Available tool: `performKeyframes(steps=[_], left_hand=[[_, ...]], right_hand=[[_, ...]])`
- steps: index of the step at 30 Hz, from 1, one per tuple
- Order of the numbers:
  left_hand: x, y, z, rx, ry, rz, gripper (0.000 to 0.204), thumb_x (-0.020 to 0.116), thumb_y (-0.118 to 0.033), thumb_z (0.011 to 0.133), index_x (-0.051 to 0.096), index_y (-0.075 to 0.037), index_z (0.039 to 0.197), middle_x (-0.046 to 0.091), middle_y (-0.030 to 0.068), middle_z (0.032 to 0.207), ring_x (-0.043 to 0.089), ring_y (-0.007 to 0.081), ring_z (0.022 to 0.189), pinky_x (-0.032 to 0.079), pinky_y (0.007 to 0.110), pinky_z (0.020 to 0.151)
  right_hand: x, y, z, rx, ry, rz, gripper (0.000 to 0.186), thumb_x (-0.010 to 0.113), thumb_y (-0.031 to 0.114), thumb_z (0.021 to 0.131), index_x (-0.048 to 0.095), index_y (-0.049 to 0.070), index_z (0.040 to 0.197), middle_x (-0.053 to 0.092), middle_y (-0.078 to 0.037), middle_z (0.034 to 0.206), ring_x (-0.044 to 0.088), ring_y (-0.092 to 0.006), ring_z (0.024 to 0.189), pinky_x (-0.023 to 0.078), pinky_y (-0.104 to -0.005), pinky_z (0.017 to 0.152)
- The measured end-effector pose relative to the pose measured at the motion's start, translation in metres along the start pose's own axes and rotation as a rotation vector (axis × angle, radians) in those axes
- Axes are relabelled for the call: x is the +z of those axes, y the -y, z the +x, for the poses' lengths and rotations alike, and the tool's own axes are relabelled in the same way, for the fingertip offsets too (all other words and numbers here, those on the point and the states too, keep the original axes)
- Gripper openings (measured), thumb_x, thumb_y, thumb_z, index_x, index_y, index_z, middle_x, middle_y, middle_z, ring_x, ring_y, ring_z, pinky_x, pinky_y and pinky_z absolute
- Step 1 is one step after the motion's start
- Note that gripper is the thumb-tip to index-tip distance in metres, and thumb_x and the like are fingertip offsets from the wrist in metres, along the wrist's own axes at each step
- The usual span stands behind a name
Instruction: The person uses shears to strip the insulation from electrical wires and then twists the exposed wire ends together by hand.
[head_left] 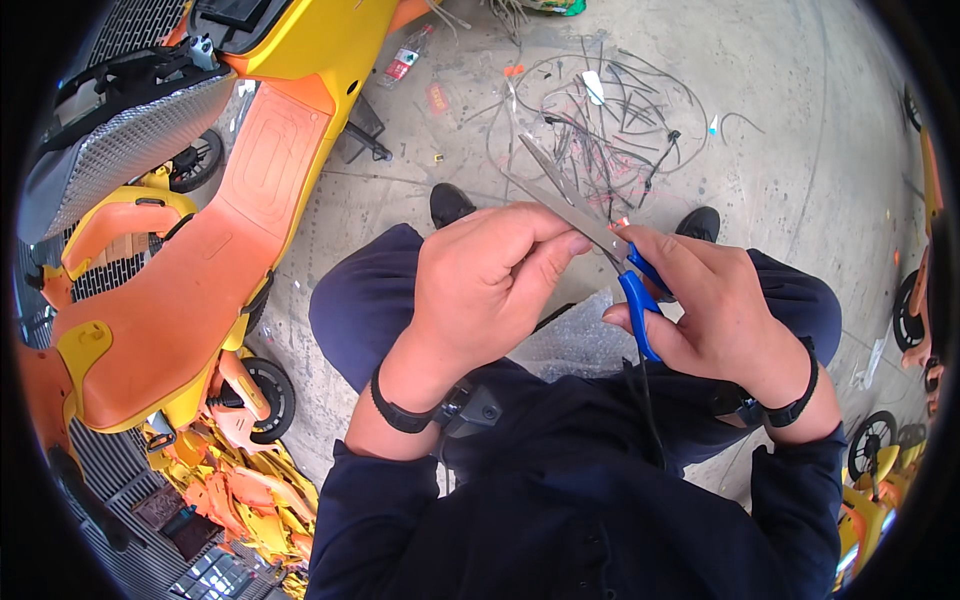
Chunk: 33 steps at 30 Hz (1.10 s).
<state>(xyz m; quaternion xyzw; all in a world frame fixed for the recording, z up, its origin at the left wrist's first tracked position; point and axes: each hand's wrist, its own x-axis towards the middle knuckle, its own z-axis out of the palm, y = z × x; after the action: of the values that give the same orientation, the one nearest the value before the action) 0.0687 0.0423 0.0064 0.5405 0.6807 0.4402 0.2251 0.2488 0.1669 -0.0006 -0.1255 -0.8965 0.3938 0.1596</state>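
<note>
Scissors (612, 241) in your right hand (715, 305), head view, blades parted beside your left hand (490, 270).
Your right hand is clamped on the blue handles; your left thumb and finger are pinched together, on what I cannot tell. Dark cable (648, 402) hangs below the handles toward your lap. This looks like a trimming step; the next move likely calls for keeping your left fingertips off the blades.

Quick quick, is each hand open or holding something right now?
Left hand: closed in a pinch; whether it holds anything can't be told.
Right hand: closed around the blue-handled scissors.
</note>
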Motion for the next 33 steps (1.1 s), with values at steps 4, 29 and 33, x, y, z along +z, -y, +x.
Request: performKeyframes(steps=[4, 29, 33], left_hand=[[0.001, -0.002, 0.0, -0.018, -0.012, 0.008, 0.005, 0.067, -0.001, 0.085, 0.07, 0.0, 0.089, 0.07, 0.0052, 0.078, 0.063, 0.0097, 0.067, 0.048, 0.023, 0.059], [-0.034, 0.0, 0.005, -0.544, 0.024, -0.386, 0.035, 0.048, -0.027, 0.1, 0.064, 0.004, 0.099, 0.069, 0.0146, 0.076, 0.065, 0.0157, 0.058, 0.05, 0.022, 0.053], [-0.032, -0.003, 0.006, -0.55, -0.056, -0.619, 0.041, 0.04, -0.026, 0.103, 0.06, 0.01, 0.107, 0.069, 0.0221, 0.084, 0.07, 0.0267, 0.066, 0.057, 0.028, 0.056]], right_hand=[[-0.001, 0.001, 0.0, 0.005, 0.016, -0.01, 0.048, 0.075, 0.022, 0.076, 0.057, -0.003, 0.113, 0.06, -0.012, 0.071, 0.061, -0.0308, 0.06, 0.055, -0.0383, 0.069], [0.0, 0.001, -0.004, -0.149, 0.084, -0.214, 0.05, 0.072, 0.02, 0.074, 0.059, -0.005, 0.116, 0.055, -0.009, 0.07, 0.057, -0.0255, 0.056, 0.046, -0.036, 0.049], [-0.004, 0.003, -0.002, -0.116, 0.068, -0.219, 0.053, 0.074, 0.022, 0.074, 0.059, -0.005, 0.117, 0.059, -0.011, 0.073, 0.059, -0.0259, 0.058, 0.047, -0.036, 0.051]])
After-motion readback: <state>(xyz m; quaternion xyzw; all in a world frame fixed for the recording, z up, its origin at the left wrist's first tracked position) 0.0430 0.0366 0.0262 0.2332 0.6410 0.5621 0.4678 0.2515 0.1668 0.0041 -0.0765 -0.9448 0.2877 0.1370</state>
